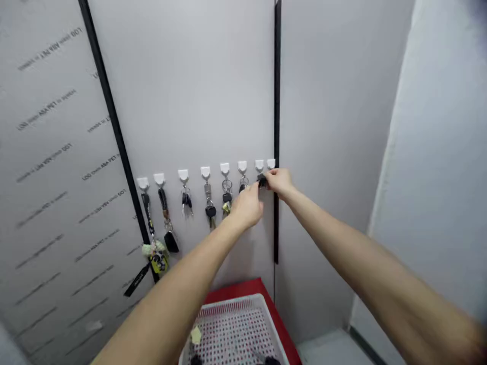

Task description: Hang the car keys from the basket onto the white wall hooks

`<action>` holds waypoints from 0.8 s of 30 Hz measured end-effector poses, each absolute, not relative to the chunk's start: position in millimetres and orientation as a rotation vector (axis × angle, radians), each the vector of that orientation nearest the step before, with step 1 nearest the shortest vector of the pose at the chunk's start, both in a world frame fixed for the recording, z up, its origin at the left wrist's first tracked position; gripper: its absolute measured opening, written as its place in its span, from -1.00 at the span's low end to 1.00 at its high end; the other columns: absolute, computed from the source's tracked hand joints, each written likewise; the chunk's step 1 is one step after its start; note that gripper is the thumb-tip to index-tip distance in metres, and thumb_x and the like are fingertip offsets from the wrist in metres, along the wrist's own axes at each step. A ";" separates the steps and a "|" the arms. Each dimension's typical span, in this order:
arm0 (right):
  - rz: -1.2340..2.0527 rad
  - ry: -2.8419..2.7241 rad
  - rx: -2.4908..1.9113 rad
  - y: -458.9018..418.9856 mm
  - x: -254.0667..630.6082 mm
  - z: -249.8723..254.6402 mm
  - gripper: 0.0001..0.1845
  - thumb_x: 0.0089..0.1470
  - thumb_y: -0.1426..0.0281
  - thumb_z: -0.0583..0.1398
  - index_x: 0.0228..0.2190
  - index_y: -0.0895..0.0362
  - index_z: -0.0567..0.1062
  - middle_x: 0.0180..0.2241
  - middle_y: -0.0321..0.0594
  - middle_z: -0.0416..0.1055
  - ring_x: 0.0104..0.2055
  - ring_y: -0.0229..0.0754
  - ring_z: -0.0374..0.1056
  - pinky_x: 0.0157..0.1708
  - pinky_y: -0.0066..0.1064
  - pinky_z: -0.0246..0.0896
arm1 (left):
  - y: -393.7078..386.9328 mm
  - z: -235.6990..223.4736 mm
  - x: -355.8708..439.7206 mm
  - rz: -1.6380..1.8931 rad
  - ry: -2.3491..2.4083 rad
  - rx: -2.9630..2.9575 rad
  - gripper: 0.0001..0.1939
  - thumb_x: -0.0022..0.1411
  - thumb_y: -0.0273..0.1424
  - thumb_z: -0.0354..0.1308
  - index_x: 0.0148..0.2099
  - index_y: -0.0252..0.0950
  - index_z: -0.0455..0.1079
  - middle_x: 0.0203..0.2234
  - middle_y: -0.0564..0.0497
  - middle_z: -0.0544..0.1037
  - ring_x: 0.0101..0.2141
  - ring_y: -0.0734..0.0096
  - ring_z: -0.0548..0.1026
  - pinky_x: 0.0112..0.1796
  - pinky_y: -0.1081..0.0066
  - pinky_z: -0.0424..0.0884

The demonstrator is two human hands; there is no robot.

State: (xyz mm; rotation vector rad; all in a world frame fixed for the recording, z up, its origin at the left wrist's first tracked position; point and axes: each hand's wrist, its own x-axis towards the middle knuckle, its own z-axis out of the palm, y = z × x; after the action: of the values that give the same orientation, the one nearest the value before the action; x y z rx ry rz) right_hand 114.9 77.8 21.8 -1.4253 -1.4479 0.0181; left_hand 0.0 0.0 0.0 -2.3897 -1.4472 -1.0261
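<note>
A row of white hooks (224, 168) on the grey wall carries several key rings. Near the right end, below a hook (259, 165), a small dark bunch of keys (262, 180) shows between my hands. My right hand (280, 182) pinches it from the right, thumb and fingers pressed together. On the left, my left hand (247, 207) is closed with its fingertips at the keys; what lies in its fingers is hidden. Just left of it hangs a key ring (243, 182), partly covered by that hand. The last hook (271, 163) is above my right fingers.
Keys with a black fob (171, 242) and a lanyard with a green charm (159, 261) hang at the left. Below stands a white perforated basket (262, 314) on a red surface (281, 329), with dark items inside. Black strips (277, 101) run down the wall.
</note>
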 end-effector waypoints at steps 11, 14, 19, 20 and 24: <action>-0.077 -1.738 -1.168 18.9 107.7 -70.6 -0.68 -0.24 0.49 -0.02 -0.34 0.23 0.34 -0.39 -0.16 0.33 -0.43 -0.30 0.22 -0.38 -0.46 0.10 | -53.3 -160.6 -53.9 -0.729 -1.788 -2.891 -0.59 -0.11 -0.49 -0.06 -0.12 -0.37 0.18 -0.24 -0.08 0.33 -0.23 0.40 0.27 -0.19 0.42 0.16; 0.228 -2.476 -1.098 -22.1 91.7 -139.2 -0.74 -0.28 0.49 0.03 -0.43 0.19 0.40 -0.44 -0.18 0.36 -0.40 -0.28 0.24 -0.38 -0.48 0.10 | -71.3 -219.5 -60.0 -0.371 -1.886 -3.033 -0.57 -0.20 -0.48 0.00 -0.16 -0.38 0.23 -0.27 -0.11 0.36 -0.27 0.32 0.29 -0.26 0.41 0.19; 0.100 -3.184 -1.254 -61.7 71.7 -212.5 -0.71 -0.44 0.37 0.18 -0.51 0.23 0.45 -0.49 -0.05 0.38 -0.32 -0.04 0.22 -0.24 -0.18 -0.06 | -79.5 -250.9 -54.5 -0.235 -1.726 -3.069 -0.76 -0.21 -0.42 0.00 -0.40 -0.35 0.36 -0.49 -0.04 0.43 -0.45 0.34 0.32 -0.44 0.45 0.19; 0.050 -3.223 -1.280 -63.8 70.0 -217.7 -0.70 -0.45 0.37 0.18 -0.51 0.24 0.45 -0.49 -0.03 0.38 -0.31 -0.03 0.21 -0.21 -0.16 -0.11 | -79.0 -250.8 -54.1 -0.210 -1.733 -3.077 -0.80 -0.20 -0.42 -0.02 -0.45 -0.35 0.37 -0.55 -0.02 0.43 -0.50 0.38 0.32 -0.48 0.47 0.18; 0.026 -3.203 -1.196 -63.1 70.7 -226.2 -0.79 -0.34 0.41 0.11 -0.54 0.23 0.45 -0.52 -0.06 0.39 -0.36 -0.10 0.23 -0.21 -0.18 -0.13 | -78.6 -252.2 -58.5 -0.209 -1.897 -3.057 -0.83 -0.19 -0.44 -0.03 -0.52 -0.33 0.37 -0.65 0.05 0.40 -0.59 0.48 0.28 -0.55 0.52 0.12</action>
State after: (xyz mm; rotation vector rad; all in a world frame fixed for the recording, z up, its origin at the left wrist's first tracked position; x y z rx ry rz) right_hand 70.7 -63.1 -226.2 -1.1955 -3.2029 0.0264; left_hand -58.5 -78.6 -252.2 -3.0573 -1.8974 -0.2090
